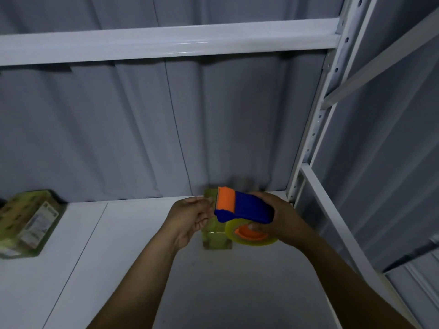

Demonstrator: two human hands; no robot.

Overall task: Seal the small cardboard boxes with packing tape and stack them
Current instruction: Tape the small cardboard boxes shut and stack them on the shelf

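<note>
Our right hand (278,217) has its grip closed round the tape dispenser (244,207), over the small box (215,241) on the shelf (142,269). Our left hand (190,217) curls at its mouth; whether that grip pinches tape we cannot tell. A loose tape end may fold on itself, and the unheld box may slide.

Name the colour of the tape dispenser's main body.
Blue, on the tape dispenser in the right hand; head view shows it.
</note>
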